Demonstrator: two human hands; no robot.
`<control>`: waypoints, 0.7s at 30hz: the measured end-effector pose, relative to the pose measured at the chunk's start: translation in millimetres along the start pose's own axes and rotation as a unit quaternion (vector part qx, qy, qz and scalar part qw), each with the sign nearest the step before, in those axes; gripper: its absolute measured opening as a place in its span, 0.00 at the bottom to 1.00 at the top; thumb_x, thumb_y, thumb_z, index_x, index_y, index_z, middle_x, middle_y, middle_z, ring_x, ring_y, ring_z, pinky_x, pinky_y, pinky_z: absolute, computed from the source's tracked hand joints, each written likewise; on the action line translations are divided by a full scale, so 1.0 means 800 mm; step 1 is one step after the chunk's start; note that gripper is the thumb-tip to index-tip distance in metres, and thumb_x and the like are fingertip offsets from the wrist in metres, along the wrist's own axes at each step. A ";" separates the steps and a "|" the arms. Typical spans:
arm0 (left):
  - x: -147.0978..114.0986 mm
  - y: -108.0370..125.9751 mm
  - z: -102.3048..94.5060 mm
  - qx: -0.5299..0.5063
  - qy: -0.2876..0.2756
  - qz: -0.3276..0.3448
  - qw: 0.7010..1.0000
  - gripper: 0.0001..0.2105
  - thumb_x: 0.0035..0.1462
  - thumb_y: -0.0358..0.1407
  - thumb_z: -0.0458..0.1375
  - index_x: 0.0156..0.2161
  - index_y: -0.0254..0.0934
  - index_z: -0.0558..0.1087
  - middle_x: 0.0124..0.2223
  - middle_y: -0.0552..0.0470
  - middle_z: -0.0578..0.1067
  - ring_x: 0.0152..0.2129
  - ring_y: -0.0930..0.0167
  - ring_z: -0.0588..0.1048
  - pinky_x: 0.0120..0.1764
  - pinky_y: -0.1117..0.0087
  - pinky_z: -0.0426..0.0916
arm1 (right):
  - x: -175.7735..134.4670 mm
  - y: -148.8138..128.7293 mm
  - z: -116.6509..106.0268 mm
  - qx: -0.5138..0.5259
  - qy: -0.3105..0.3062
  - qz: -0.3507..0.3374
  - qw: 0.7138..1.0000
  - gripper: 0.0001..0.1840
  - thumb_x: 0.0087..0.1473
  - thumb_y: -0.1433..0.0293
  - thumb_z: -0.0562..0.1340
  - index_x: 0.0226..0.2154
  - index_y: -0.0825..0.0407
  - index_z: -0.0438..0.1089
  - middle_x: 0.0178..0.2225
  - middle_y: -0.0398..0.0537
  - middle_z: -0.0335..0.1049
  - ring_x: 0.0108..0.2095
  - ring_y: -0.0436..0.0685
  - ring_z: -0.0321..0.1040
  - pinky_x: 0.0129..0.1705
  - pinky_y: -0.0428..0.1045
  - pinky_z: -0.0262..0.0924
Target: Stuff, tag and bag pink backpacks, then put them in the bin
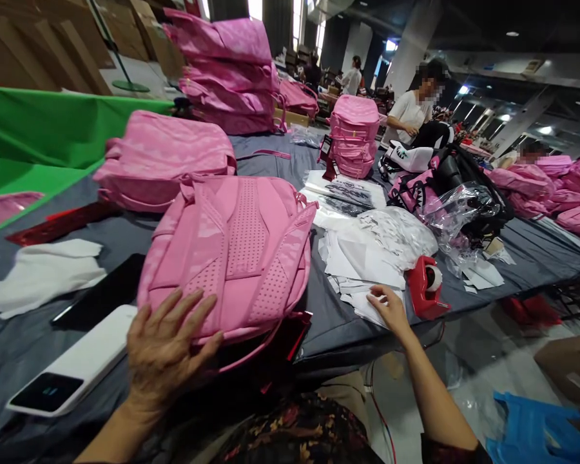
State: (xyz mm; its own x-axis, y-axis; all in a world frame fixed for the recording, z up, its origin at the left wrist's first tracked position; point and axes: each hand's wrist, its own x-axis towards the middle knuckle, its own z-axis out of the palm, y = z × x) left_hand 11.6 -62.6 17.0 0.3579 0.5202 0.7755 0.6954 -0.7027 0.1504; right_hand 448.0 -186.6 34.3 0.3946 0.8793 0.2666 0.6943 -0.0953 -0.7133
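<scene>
The left hand (167, 354), fingers extended and slightly apart, rests on a pink fabric backpack (246, 219) with perforated padding, which lies straps up at the near edge of the grey cloth-covered table (326, 341). Near that same edge, the right hand (390, 310), fingers bent, is at a loose pile of white paper sheets (362, 261) beside a red tape dispenser (419, 296); whether it grips one, I cannot tell.
</scene>
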 end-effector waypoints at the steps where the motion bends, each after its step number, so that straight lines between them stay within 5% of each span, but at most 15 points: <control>1: 0.001 -0.007 -0.002 -0.003 0.008 0.009 1.000 0.26 0.61 0.40 0.59 0.63 0.42 0.67 0.61 0.43 0.73 0.61 0.52 0.67 0.65 0.45 0.54 | 0.008 0.024 -0.012 -0.014 -0.008 0.017 1.000 0.24 0.51 0.48 0.66 0.38 0.52 0.75 0.37 0.52 0.75 0.37 0.59 0.71 0.38 0.52 0.66; 5: 0.012 -0.002 -0.017 0.010 0.011 0.015 1.000 0.24 0.62 0.38 0.57 0.63 0.37 0.68 0.62 0.40 0.72 0.62 0.51 0.67 0.66 0.44 0.52 | 0.027 0.083 -0.022 -0.060 -0.053 0.018 0.997 0.22 0.45 0.49 0.69 0.31 0.50 0.75 0.32 0.49 0.73 0.35 0.59 0.69 0.40 0.53 0.64; 9: 0.031 0.053 -0.025 0.004 0.022 0.011 1.000 0.22 0.61 0.35 0.60 0.60 0.38 0.70 0.58 0.41 0.74 0.63 0.49 0.64 0.64 0.42 0.56 | 0.033 0.096 -0.010 -0.111 -0.046 0.010 0.993 0.18 0.53 0.52 0.65 0.26 0.49 0.73 0.26 0.47 0.71 0.32 0.58 0.66 0.36 0.51 0.59; 12: 0.046 0.103 -0.017 -0.152 -0.046 0.072 0.985 0.20 0.61 0.31 0.59 0.58 0.42 0.71 0.56 0.45 0.75 0.60 0.58 0.68 0.62 0.53 0.64 | 0.036 0.092 -0.011 -0.117 -0.048 -0.017 0.992 0.17 0.55 0.54 0.64 0.25 0.50 0.71 0.27 0.47 0.71 0.33 0.58 0.66 0.37 0.51 0.59; 14: 0.058 0.130 -0.007 -0.306 -0.201 0.131 0.921 0.18 0.64 0.32 0.57 0.58 0.44 0.71 0.58 0.47 0.74 0.58 0.63 0.70 0.60 0.62 0.67 | 0.041 0.084 -0.018 -0.128 -0.049 -0.055 0.989 0.16 0.57 0.56 0.63 0.26 0.49 0.71 0.30 0.49 0.72 0.36 0.59 0.67 0.40 0.52 0.60; 17: 0.077 0.153 0.013 -0.456 -0.435 0.140 0.764 0.19 0.65 0.41 0.59 0.60 0.45 0.70 0.63 0.47 0.69 0.58 0.65 0.70 0.59 0.65 0.67 | 0.046 0.064 -0.033 -0.160 -0.041 -0.132 0.977 0.15 0.62 0.58 0.60 0.28 0.49 0.70 0.35 0.52 0.73 0.39 0.60 0.68 0.44 0.53 0.59; 19: 0.085 0.163 0.030 -0.498 -0.485 0.074 0.715 0.21 0.64 0.43 0.59 0.61 0.45 0.69 0.63 0.46 0.69 0.58 0.64 0.70 0.61 0.63 0.65 | 0.039 0.044 -0.043 -0.179 -0.040 -0.153 0.971 0.16 0.64 0.58 0.57 0.29 0.49 0.68 0.33 0.51 0.73 0.36 0.59 0.68 0.42 0.53 0.59; 21: 0.085 0.174 0.050 -0.519 -0.459 -0.006 0.721 0.26 0.62 0.45 0.60 0.63 0.43 0.66 0.63 0.44 0.69 0.60 0.62 0.68 0.63 0.58 0.61 | 0.020 0.018 -0.048 -0.170 -0.050 -0.140 0.974 0.18 0.65 0.56 0.56 0.29 0.49 0.67 0.29 0.49 0.71 0.31 0.57 0.65 0.38 0.51 0.58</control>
State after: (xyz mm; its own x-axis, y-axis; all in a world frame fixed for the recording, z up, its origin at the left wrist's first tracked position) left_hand 157.6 -105.6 65.8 0.9486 0.2965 0.1105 0.0304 -0.4332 0.9008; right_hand 487.3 -191.9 53.6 0.1127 0.9324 0.3434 0.9320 0.0207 -0.3619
